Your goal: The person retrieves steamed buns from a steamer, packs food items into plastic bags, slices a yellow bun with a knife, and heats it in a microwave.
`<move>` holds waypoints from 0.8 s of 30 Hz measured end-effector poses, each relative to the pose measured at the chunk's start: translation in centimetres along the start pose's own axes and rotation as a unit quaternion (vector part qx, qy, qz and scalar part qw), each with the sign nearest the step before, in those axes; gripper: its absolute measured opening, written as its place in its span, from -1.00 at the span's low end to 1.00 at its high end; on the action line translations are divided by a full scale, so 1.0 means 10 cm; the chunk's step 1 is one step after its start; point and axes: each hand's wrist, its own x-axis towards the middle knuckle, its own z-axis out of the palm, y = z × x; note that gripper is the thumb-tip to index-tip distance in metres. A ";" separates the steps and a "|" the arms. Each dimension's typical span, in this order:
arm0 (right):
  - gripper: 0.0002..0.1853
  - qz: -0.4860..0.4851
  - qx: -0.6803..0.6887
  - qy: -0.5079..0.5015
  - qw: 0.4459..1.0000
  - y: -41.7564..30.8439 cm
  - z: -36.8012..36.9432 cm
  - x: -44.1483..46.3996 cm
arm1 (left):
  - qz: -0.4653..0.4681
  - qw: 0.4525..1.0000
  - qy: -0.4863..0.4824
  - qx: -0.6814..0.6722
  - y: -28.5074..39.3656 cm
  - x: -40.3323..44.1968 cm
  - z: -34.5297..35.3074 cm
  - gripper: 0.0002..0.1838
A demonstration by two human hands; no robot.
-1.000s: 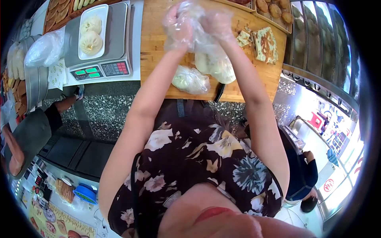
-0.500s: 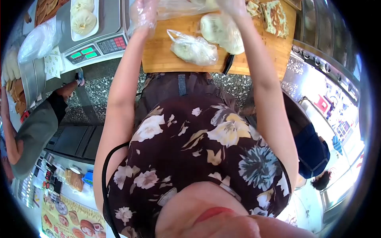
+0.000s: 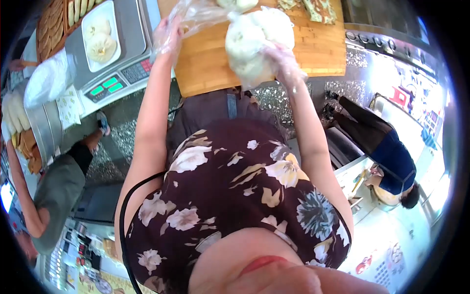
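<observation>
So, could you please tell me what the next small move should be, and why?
Probably bring the bagged buns to the clear plastic: the right grip holds the buns near the wooden board's edge, while the left grip holds that plastic out to their left.

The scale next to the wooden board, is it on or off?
On: the scale has its green displays lit up.
</observation>
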 end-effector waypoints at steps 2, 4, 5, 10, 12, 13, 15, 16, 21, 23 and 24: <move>-0.71 0.021 0.186 -0.002 0.982 -0.13 -0.16 -0.02 | 0.060 0.994 0.069 0.053 -0.10 -0.11 0.04 -0.52; -0.68 -0.394 -0.270 0.129 0.869 -0.37 -0.27 -0.06 | 0.145 0.928 0.197 0.281 0.06 -0.39 0.16 -0.33; -0.68 -0.400 -0.270 0.145 0.864 -0.43 -0.31 -0.04 | 0.170 0.946 0.151 0.231 0.05 -0.52 0.25 -0.33; -0.55 -0.239 0.450 0.004 0.860 -0.89 -0.23 -0.13 | -0.053 0.934 -0.269 -0.228 0.52 -0.94 0.87 -0.36; -0.52 -0.215 0.551 -0.094 0.801 -0.96 -0.20 -0.17 | -0.059 0.907 -0.319 -0.269 0.81 -1.08 1.05 -0.38; -0.50 -0.240 0.554 -0.128 0.787 -0.98 -0.15 -0.16 | -0.071 0.875 -0.365 -0.310 0.91 -1.11 1.10 -0.40; -0.49 -0.230 0.536 -0.096 0.806 -0.95 -0.08 -0.16 | -0.062 0.888 -0.346 -0.298 0.98 -1.12 1.13 -0.41; -0.48 -0.215 0.516 -0.065 0.827 -0.92 -0.06 -0.14 | -0.053 0.900 -0.322 -0.290 1.01 -1.11 1.13 -0.41; -0.49 -0.155 0.528 -0.026 0.835 -0.51 0.06 -0.02 | 0.010 0.951 -0.289 -0.110 0.83 -1.13 1.09 -0.57; -0.49 -0.086 0.542 -0.015 0.836 -0.48 0.13 -0.17 | 0.087 0.946 -0.254 0.182 0.87 -1.21 1.11 -0.74; -0.49 -0.018 0.549 0.005 0.835 -0.46 0.14 -0.22 | 0.161 0.872 -0.254 0.386 0.79 -1.13 1.06 -0.72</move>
